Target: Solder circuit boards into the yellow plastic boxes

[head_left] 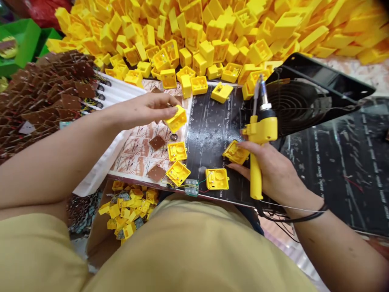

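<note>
My left hand (153, 107) pinches a yellow plastic case (177, 119) above the patterned sheet. A yellow soldering gun (257, 162), its metal tip pointing away from me, is gripped in my right hand (270, 166). That hand's thumb and a finger also reach around another yellow case (236, 153) at the black mat; whether they grip it I cannot tell. Nearer me lie open case halves (177, 151), (178, 173) and one more case half (216, 179). A small circuit board (191, 187) with thin wires rests at the table edge, beside brown boards (156, 172).
Yellow cases (194, 36) are heaped across the back. Wired brown boards (39, 93) pile up at the left near green bins (20, 42). A black fan unit (298, 97) stands right. Below the table edge, a cardboard box (101, 231) holds more yellow parts.
</note>
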The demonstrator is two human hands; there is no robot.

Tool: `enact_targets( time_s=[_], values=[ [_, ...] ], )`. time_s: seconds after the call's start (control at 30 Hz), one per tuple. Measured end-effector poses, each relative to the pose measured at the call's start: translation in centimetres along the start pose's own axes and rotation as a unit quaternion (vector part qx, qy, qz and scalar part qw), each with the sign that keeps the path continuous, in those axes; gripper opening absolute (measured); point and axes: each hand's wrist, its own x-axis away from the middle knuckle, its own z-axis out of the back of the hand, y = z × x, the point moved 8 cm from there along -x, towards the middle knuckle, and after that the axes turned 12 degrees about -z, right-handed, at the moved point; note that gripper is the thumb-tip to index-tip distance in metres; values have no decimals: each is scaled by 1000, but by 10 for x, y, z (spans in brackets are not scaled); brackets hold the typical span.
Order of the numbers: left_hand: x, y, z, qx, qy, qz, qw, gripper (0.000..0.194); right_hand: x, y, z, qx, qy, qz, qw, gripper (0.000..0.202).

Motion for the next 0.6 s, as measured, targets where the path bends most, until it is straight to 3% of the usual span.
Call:
enact_targets(
  time_s=[0.07, 0.1, 0.2, 0.27, 0.33, 0.37, 0.47, 0.6],
  values=[
    [-19, 9, -27, 151, -36, 10, 988, 39, 0, 5, 2, 18, 16, -35, 999, 45],
    [-30, 15, -44, 177, -73, 15, 981, 37, 0, 6, 3, 25, 19, -45, 998, 45],
    [-61, 28, -77, 21, -143, -7, 990, 33, 3, 3, 4, 30, 14, -49, 998, 39],
    [-74, 35, -75, -135, -123, -24, 983, 32, 5, 2, 5, 28, 13, -47, 998, 37],
    [-77, 45, -68, -205, -93, -44, 973, 35, 6, 2, 6, 26, 19, -43, 999, 39],
    [-75, 51, -67, -203, -98, -59, 973, 38, 6, 2, 7, 24, 24, -39, 999, 39],
    [-59, 68, -81, -169, -184, -116, 961, 55, 6, 3, 7, 12, 29, -25, 999, 36],
    [-46, 72, -94, -206, -221, -114, 946, 57, 7, 3, 8, -10, 21, -10, 1000, 30]
  ],
)
